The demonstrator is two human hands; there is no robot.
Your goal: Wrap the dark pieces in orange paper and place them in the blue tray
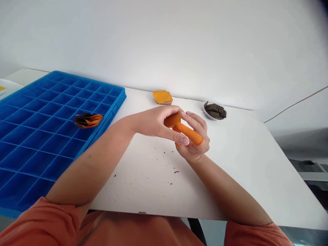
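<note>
Between the two hands, low over the white table point(256, 160), sits a small orange piece point(172, 120). The left hand point(153, 122) pinches it, fingers curled over its top and the thumb stretched beneath, reaching towards the right hand. The right hand point(196, 145) meets it from the other side, palm turned up and fingers loosely bent. Its forefinger wears an orange finger cot point(191, 134) that lies along the left thumb and touches the piece's lower edge. A second bit of orange shows under that thumb, but whether the right thumb also grips the piece cannot be told. Just below the hands, nearer the person, dark specks point(164, 167) are scattered on the tabletop. Beyond the left hand's knuckles, near the table's far edge, lies an orange stack point(162, 97). Beyond the right hand's fingers stands a small pale dish point(206, 113) heaped with dark brown chips. Well off to the left of the left forearm rests a blue tray point(38, 147) divided into many square cells, and one cell near its right rim holds some folded orange and dark sheets point(87, 120). Far to the right of the right hand, a thin cable point(294, 104) runs up along the wall. Both arms come out of orange sleeves point(38, 225) at the bottom.
</note>
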